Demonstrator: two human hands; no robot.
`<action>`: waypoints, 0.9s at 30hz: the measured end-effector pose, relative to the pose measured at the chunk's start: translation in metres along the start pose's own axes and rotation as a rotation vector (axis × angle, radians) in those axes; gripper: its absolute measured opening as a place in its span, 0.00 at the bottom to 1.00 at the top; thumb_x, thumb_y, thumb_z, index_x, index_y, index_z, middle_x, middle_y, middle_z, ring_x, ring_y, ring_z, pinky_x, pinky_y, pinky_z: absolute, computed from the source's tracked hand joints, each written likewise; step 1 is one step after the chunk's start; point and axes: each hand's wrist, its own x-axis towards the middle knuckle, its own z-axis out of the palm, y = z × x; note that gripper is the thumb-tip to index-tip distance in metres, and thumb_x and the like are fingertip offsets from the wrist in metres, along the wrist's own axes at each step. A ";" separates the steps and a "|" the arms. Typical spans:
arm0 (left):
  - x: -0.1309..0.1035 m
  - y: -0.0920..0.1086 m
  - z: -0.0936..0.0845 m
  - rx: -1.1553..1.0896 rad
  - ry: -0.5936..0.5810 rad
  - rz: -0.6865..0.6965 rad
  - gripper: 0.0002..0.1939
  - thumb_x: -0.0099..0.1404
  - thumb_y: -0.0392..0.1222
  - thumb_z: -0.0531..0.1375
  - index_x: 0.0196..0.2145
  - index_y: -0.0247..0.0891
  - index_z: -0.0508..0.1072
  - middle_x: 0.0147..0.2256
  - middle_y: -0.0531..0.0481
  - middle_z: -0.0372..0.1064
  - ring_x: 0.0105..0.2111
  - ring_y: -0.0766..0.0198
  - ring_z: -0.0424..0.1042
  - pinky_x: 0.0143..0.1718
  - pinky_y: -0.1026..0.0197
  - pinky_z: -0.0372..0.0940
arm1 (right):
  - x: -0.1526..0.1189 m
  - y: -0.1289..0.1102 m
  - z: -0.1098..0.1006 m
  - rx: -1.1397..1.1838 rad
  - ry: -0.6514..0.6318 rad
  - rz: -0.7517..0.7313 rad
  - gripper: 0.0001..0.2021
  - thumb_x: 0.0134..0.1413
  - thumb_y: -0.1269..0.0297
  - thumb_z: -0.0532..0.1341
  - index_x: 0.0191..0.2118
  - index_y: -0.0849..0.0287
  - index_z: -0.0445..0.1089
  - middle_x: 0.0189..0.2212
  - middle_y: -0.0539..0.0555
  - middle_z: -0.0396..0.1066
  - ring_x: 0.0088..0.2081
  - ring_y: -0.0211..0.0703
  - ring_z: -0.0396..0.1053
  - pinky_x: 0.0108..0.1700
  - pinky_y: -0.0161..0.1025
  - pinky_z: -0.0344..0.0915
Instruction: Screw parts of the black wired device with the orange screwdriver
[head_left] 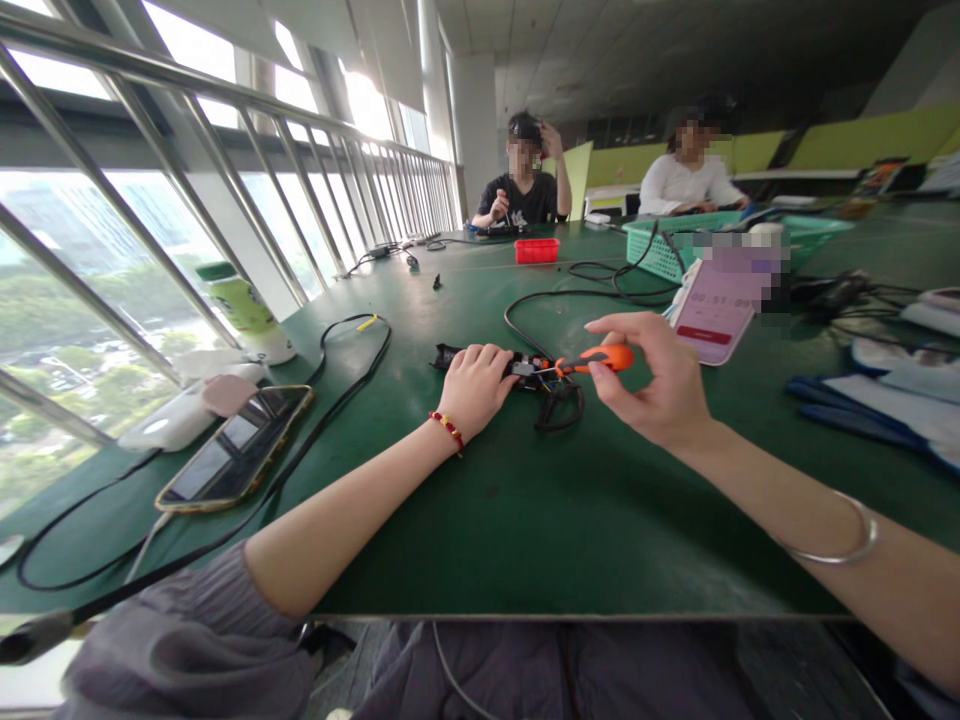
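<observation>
While my left hand point(478, 380) steadies the black device point(526, 367) on the worktop point(450, 540), my right hand point(649, 385) attends the orange screwdriver point(613, 357).

Left fingers close over the device; right fingers loop loosely about the handle, though I cannot tell whether they grip it. I should keep the shaft straight, pressing lightly. Beyond, the green basket point(651, 250) holds blurred items; I cannot discern the contents of the red tray point(537, 252).
</observation>
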 end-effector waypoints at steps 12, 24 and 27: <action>0.003 -0.002 0.001 0.073 -0.004 0.013 0.15 0.66 0.44 0.51 0.48 0.39 0.67 0.43 0.46 0.68 0.43 0.56 0.64 0.45 0.55 0.59 | 0.000 0.000 0.001 -0.036 -0.004 -0.036 0.11 0.48 0.66 0.58 0.40 0.56 0.64 0.27 0.50 0.67 0.30 0.41 0.65 0.37 0.42 0.63; 0.004 -0.006 -0.004 0.151 -0.043 0.142 0.14 0.67 0.40 0.51 0.49 0.34 0.65 0.44 0.44 0.67 0.43 0.57 0.65 0.44 0.56 0.59 | 0.000 0.001 0.001 -0.036 -0.001 -0.037 0.12 0.48 0.66 0.58 0.42 0.55 0.64 0.27 0.50 0.68 0.31 0.41 0.66 0.35 0.41 0.64; 0.005 -0.006 -0.003 0.155 -0.042 0.142 0.13 0.67 0.40 0.51 0.48 0.34 0.65 0.44 0.44 0.68 0.43 0.58 0.65 0.43 0.57 0.59 | 0.000 0.001 0.001 -0.045 -0.002 -0.049 0.12 0.48 0.66 0.58 0.42 0.55 0.64 0.28 0.50 0.68 0.31 0.41 0.66 0.35 0.41 0.64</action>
